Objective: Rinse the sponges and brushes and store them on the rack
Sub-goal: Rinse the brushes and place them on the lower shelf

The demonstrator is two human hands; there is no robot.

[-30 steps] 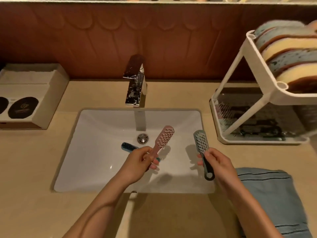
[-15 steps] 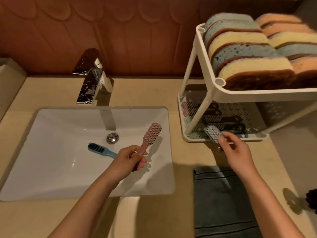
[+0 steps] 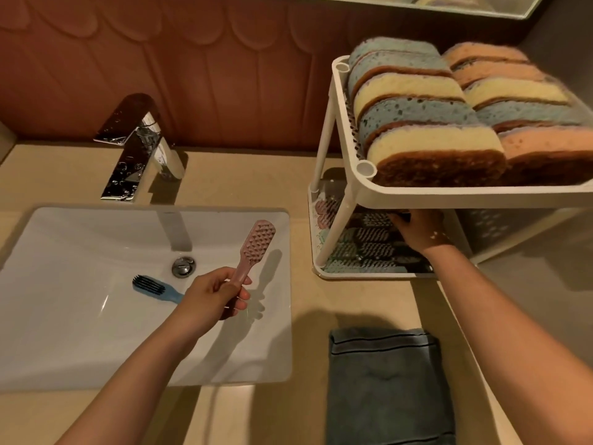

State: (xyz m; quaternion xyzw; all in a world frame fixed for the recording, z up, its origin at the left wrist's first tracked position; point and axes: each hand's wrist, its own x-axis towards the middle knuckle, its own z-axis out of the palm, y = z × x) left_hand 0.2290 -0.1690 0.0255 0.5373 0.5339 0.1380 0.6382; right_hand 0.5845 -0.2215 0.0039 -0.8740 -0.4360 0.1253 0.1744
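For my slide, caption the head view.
Left hand holds pink brush over sink; right hand reaches into rack.

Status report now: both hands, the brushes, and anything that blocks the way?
Left hand grips pink brush over sink. Right hand inside rack's lower shelf, grip hidden. Blue brush lies in sink. Nothing blocking.

The right hand's (image 3: 417, 232) fingertips vanish under the rack's (image 3: 417, 195) upper tray, grip perhaps closed.
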